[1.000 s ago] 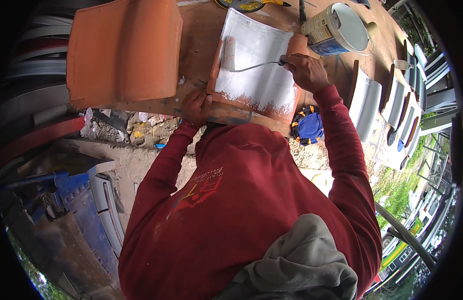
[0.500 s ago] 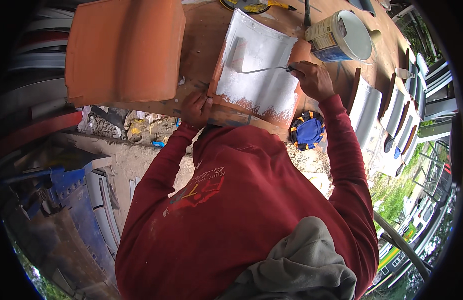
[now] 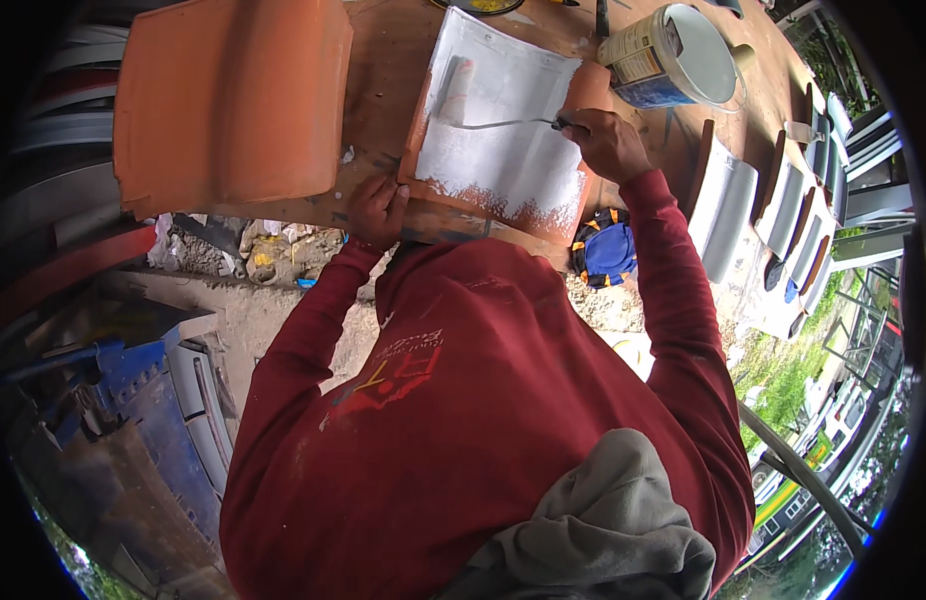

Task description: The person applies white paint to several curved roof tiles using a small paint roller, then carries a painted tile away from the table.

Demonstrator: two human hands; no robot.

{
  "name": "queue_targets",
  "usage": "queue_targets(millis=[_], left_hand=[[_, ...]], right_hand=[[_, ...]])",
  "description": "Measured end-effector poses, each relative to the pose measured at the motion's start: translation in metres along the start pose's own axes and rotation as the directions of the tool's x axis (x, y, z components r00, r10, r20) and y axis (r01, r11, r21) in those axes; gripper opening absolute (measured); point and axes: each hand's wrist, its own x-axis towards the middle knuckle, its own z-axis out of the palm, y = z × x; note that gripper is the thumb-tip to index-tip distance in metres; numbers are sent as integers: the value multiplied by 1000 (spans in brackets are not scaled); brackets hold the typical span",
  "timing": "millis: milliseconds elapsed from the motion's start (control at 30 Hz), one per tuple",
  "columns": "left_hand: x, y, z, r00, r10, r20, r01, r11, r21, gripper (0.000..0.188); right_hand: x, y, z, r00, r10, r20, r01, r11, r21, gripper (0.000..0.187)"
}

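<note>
A clay roof tile [image 3: 423,160] lies on the wooden table, most of its face coated in white paint. Bare orange shows along its right side and ragged near edge. My right hand [image 3: 608,143] is closed round the handle of a small paint roller [image 3: 456,92], whose bent wire reaches left across the tile. The roller's sleeve rests on the white coat near the tile's left side. At the tile's near left corner, my left hand [image 3: 376,210] has its fingers curled against the edge, gripping it.
An unpainted orange tile [image 3: 233,100] lies to the left. A paint bucket [image 3: 643,65] lies tipped on its side at far right. Painted tiles [image 3: 723,205] stand in a row on the right. A blue and black bundle [image 3: 608,250] sits by the table's near edge.
The roller has shifted slightly toward the tile's left and far side, my right hand moving with it. The whole view has moved a little; my left hand stays at the corner.
</note>
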Motion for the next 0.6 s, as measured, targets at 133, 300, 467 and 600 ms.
queue_targets(millis=[133,300,467,600], left_hand=[[3,-5,2,1000,13,1,-13,999,33,24],[0,-3,-1,1000,21,-15,-20,999,46,25],[5,2,-5,999,20,36,-19,1000,-17,26],[2,-1,-8,995,-35,96,34,999,8,27]], right_hand=[[-40,23,-43,987,145,73,-136,984,-111,23],[-58,28,-73,968,207,141,-183,969,-166,24],[-20,-7,-1,998,64,21,-63,997,-43,23],[-24,-25,17,995,1,-98,10,994,109,21]])
